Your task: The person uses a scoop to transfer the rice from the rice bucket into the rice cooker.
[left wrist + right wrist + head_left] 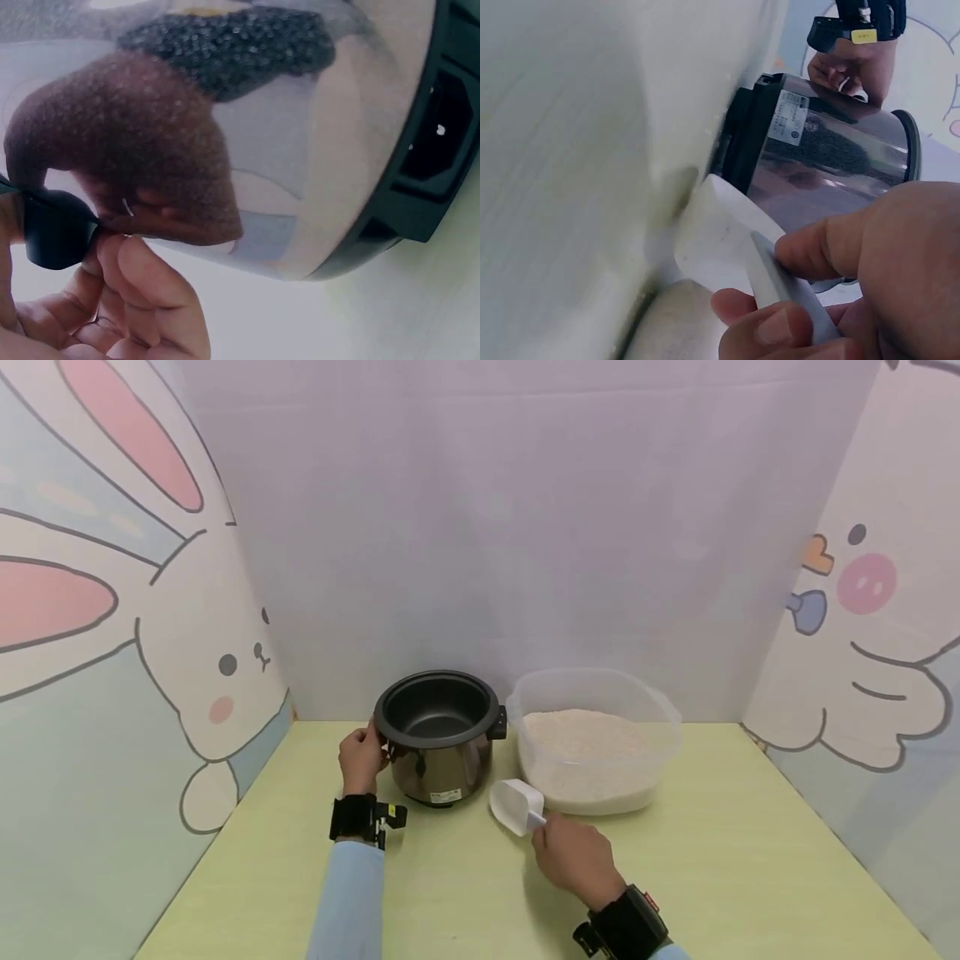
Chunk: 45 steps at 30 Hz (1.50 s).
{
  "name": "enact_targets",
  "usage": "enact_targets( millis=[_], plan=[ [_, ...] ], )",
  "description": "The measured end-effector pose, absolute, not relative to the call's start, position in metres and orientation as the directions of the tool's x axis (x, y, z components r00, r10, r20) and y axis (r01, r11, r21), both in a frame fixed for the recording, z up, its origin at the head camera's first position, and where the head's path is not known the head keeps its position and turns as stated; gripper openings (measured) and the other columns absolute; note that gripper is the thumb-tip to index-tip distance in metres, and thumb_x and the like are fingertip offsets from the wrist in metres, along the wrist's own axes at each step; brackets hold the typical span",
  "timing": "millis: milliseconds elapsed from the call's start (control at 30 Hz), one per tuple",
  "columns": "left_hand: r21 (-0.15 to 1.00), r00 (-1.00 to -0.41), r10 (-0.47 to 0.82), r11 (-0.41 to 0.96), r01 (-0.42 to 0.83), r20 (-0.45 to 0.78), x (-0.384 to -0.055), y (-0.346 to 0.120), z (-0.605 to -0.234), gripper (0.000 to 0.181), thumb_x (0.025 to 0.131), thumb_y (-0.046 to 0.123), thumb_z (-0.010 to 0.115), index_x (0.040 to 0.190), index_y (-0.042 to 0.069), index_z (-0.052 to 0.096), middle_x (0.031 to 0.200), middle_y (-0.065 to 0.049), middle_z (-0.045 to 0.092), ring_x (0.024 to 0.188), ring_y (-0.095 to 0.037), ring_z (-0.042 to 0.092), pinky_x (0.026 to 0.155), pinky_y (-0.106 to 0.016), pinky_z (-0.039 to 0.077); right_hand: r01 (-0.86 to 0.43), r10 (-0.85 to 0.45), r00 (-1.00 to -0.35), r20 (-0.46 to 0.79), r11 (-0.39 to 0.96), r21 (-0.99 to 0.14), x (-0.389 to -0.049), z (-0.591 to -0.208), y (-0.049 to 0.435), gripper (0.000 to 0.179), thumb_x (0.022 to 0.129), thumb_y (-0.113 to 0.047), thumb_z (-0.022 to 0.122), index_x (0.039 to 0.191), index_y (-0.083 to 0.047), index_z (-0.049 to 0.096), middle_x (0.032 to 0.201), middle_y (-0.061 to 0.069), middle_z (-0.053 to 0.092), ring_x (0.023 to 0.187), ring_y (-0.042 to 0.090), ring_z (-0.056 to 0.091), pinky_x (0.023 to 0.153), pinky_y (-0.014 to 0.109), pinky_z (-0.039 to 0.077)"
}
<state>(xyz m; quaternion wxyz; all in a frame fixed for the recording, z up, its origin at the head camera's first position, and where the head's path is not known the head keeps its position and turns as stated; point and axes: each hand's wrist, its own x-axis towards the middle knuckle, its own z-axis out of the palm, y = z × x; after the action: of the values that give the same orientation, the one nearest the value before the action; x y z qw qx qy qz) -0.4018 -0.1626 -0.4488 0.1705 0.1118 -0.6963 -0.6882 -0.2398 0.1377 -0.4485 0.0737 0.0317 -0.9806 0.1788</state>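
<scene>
A rice cooker (442,768) without a lid stands on the table, its dark inner pot (438,714) showing bare. My left hand (363,758) grips its black side handle (60,229), fingers curled beneath it in the left wrist view. With my right hand (577,858) I hold a white scoop (515,806) by its handle, thumb along the top. The scoop hangs low between the cooker and a clear plastic tub (663,735), its bowl turned toward the cooker. Only a few specks show on the scoop in the right wrist view. Pale grains that look like rice (585,743) fill part of the tub.
The cooker's right handle (498,723) sits close to the tub's left wall. A pale curtain (495,543) hangs behind both. Cartoon-printed panels (180,693) flank the yellow-green table (712,877) at either side.
</scene>
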Motion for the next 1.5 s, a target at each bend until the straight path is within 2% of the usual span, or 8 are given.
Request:
enact_targets(
  millis=[267, 533, 667, 833, 900, 1000, 1200, 1500],
  plan=[
    [0.999, -0.922, -0.386, 0.02, 0.035, 0.041, -0.403, -0.163, -0.446, 0.046, 0.104, 0.045, 0.057, 0.091, 0.002, 0.062, 0.084, -0.006, 0.054, 0.065, -0.014, 0.054, 0.057, -0.024, 0.051, -0.119, -0.059, -0.985, 0.162, 0.913, -0.389, -0.233, -0.421, 0.147, 0.029, 0.1, -0.026, 0.058, 0.075, -0.012, 0.052, 0.062, 0.003, 0.047, 0.051, 0.019, 0.044, 0.046, 0.036, 0.032],
    [0.997, -0.917, -0.393, 0.071, 0.042, 0.066, -0.403, -0.164, -0.445, 0.043, 0.106, 0.04, 0.056, 0.089, 0.0, 0.063, 0.078, -0.006, 0.054, 0.071, -0.016, 0.055, 0.061, -0.023, 0.051, -0.218, -0.116, -0.954, 0.278, 0.902, -0.373, -0.237, -0.397, 0.154, 0.036, 0.101, -0.03, 0.063, 0.074, -0.012, 0.049, 0.058, 0.002, 0.044, 0.048, 0.018, 0.041, 0.045, 0.033, 0.029],
    [0.996, -0.915, -0.4, 0.079, 0.029, 0.058, -0.404, -0.163, -0.444, 0.043, 0.107, 0.039, 0.055, 0.091, 0.0, 0.064, 0.081, -0.007, 0.056, 0.074, -0.017, 0.055, 0.064, -0.024, 0.051, -0.319, -0.178, -0.901, 0.394, 0.89, -0.327, -0.244, -0.389, 0.16, 0.034, 0.101, -0.03, 0.065, 0.077, -0.013, 0.05, 0.058, -0.001, 0.042, 0.046, 0.015, 0.039, 0.044, 0.032, 0.029],
    [0.996, -0.911, -0.404, 0.077, 0.055, 0.081, -0.405, -0.162, -0.447, 0.044, 0.106, 0.039, 0.056, 0.089, 0.0, 0.064, 0.079, -0.006, 0.056, 0.072, -0.016, 0.055, 0.064, -0.026, 0.05, -0.454, -0.271, -0.79, 0.55, 0.861, -0.229, -0.259, -0.381, 0.17, 0.029, 0.101, -0.028, 0.066, 0.083, -0.012, 0.05, 0.059, -0.005, 0.039, 0.047, 0.011, 0.036, 0.043, 0.029, 0.028],
    [0.995, -0.911, -0.402, 0.076, 0.071, 0.095, -0.404, -0.162, -0.447, 0.044, 0.106, 0.039, 0.056, 0.086, 0.0, 0.063, 0.076, -0.005, 0.055, 0.069, -0.015, 0.054, 0.062, -0.025, 0.049, -0.479, -0.291, -0.756, 0.586, 0.857, -0.191, -0.266, -0.377, 0.175, 0.028, 0.101, -0.025, 0.066, 0.084, -0.011, 0.049, 0.06, -0.004, 0.038, 0.047, 0.011, 0.036, 0.044, 0.03, 0.028],
    [0.994, -0.91, -0.4, 0.075, 0.081, 0.104, -0.404, -0.162, -0.447, 0.043, 0.107, 0.038, 0.055, 0.085, 0.001, 0.062, 0.073, -0.003, 0.054, 0.068, -0.015, 0.053, 0.062, -0.025, 0.047, -0.477, -0.293, -0.742, 0.603, 0.863, -0.166, -0.278, -0.368, 0.182, 0.026, 0.102, -0.021, 0.065, 0.086, -0.009, 0.049, 0.062, -0.002, 0.039, 0.049, 0.013, 0.036, 0.045, 0.031, 0.029],
    [0.993, -0.909, -0.402, 0.083, 0.087, 0.113, -0.401, -0.16, -0.446, 0.043, 0.107, 0.038, 0.055, 0.082, 0.002, 0.06, 0.07, -0.001, 0.053, 0.065, -0.014, 0.052, 0.061, -0.025, 0.046, -0.383, -0.229, -0.781, 0.581, 0.911, -0.156, -0.298, -0.353, 0.198, 0.024, 0.103, -0.019, 0.062, 0.089, -0.005, 0.05, 0.062, 0.005, 0.044, 0.048, 0.021, 0.041, 0.042, 0.038, 0.034],
    [0.992, -0.909, -0.401, 0.083, 0.091, 0.117, -0.401, -0.161, -0.446, 0.044, 0.107, 0.038, 0.055, 0.081, 0.003, 0.06, 0.069, -0.001, 0.052, 0.064, -0.013, 0.051, 0.06, -0.026, 0.045, -0.238, -0.144, -0.89, 0.432, 0.956, -0.172, -0.321, -0.347, 0.219, 0.023, 0.105, -0.023, 0.058, 0.097, -0.002, 0.054, 0.063, 0.009, 0.051, 0.048, 0.026, 0.047, 0.042, 0.041, 0.035]
  ],
)
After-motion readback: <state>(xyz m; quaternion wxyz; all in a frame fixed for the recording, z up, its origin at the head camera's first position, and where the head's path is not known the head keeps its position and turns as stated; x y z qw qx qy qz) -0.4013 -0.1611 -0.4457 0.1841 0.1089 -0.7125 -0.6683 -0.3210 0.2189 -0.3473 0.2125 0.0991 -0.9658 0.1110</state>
